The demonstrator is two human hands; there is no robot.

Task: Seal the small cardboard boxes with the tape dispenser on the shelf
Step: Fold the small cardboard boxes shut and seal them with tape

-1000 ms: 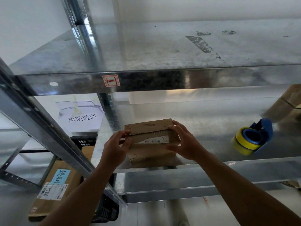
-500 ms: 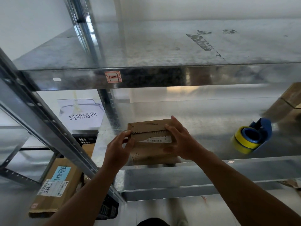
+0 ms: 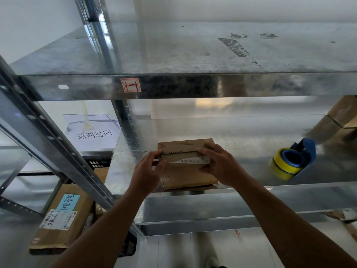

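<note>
Head view, left grip (image 3: 146,171) and right grip (image 3: 222,167) pinching barcode-labelled box (image 3: 185,177), sign (image 3: 92,134) reading 超期退回

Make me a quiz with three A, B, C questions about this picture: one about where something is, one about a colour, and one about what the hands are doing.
1. Where is the dispenser?
A) on the shelf, right of the box
B) on top of the box
C) in a hand

2. What colour is the roll on it?
A) red
B) yellow
C) green

3. What are the hands doing?
A) both hold the box
B) one holds the dispenser
C) both hang free

Answers:
1 A: it sits apart from the box, on the same shelf.
2 B: the roll is yellow and the dispenser is blue.
3 A: the left hand and right hand grip the box's two ends.
</note>
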